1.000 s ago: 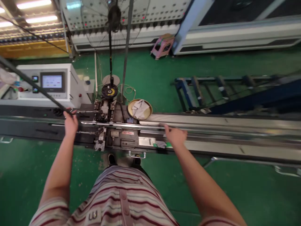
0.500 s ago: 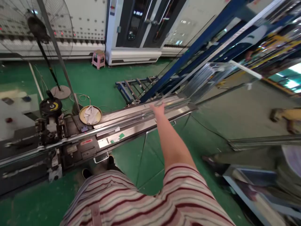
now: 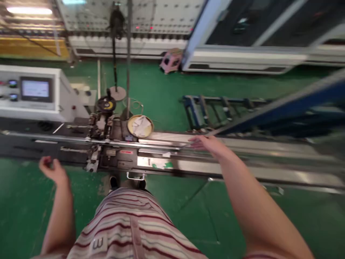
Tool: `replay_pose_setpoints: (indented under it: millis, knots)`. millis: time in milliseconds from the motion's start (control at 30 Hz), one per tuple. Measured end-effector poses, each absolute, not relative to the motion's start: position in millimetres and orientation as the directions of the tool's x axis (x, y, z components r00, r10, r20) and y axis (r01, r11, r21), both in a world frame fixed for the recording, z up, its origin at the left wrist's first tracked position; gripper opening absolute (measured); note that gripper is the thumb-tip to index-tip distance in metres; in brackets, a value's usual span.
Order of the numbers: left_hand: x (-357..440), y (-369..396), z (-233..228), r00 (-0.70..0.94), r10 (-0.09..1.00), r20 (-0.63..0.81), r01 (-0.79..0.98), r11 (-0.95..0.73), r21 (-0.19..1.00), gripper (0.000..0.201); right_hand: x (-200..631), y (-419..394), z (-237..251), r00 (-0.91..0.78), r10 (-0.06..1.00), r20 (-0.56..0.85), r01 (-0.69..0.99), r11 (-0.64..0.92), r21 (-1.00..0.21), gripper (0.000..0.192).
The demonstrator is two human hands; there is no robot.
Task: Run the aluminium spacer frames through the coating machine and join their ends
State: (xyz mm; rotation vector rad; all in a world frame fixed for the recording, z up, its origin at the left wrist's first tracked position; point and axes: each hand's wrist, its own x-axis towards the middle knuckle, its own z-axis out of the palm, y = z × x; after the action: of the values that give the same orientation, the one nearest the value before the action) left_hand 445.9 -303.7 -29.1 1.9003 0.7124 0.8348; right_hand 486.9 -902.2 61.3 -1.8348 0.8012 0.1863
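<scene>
My right hand (image 3: 207, 144) is over the long bench, its fingers round the lower end of a long thin metal strip (image 3: 242, 120). That strip slants up to the right, and its tip comes close to the end of another metal strip (image 3: 153, 145) lying along the bench. The second strip runs left through a roller machine (image 3: 101, 133) with a black dial on top. My left hand (image 3: 52, 172) hangs in front of the bench's left part, fingers loosely curled and apart, with nothing in it. Motion blurs both hands somewhat.
A round tray (image 3: 129, 126) with a pale cloth stands behind the strip. On the left is a control box with a screen (image 3: 36, 89). Beyond the bench are a pink stool (image 3: 171, 61), a fan stand (image 3: 118, 93) and a blue frame (image 3: 198, 113). Green scraps (image 3: 168, 164) lie on the bench.
My view has swung left, bringing the control screen into sight. My left hand has come into view. The slanting strip's lower end now lies closer to the roller machine, with my right hand at it.
</scene>
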Motion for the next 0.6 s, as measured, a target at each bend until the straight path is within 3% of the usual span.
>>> replay_pose_setpoints:
  millis: [67,133,433,600]
  knots:
    - [419,-294,-51,0.465,0.844,0.267,0.147,-0.371,0.917,0.041,493,-882,54,0.774,-0.342,-0.534,-0.618,-0.219,-0.755,0.029]
    - [400,-292,-74,0.427,0.871,0.241,0.151,-0.332,0.931,0.038,501,-865,43,0.795,-0.260,-0.549,-0.605,-0.257,-0.754,0.031]
    - [372,-267,-94,0.437,0.872,0.220,0.110,-0.294,0.949,0.029,529,-754,22,0.854,-0.058,-0.516,-0.490,-0.419,-0.764,0.019]
    - [362,-234,-103,0.437,0.874,0.212,0.112,-0.286,0.952,0.027,544,-678,22,0.902,0.069,-0.425,-0.343,-0.483,-0.806,0.021]
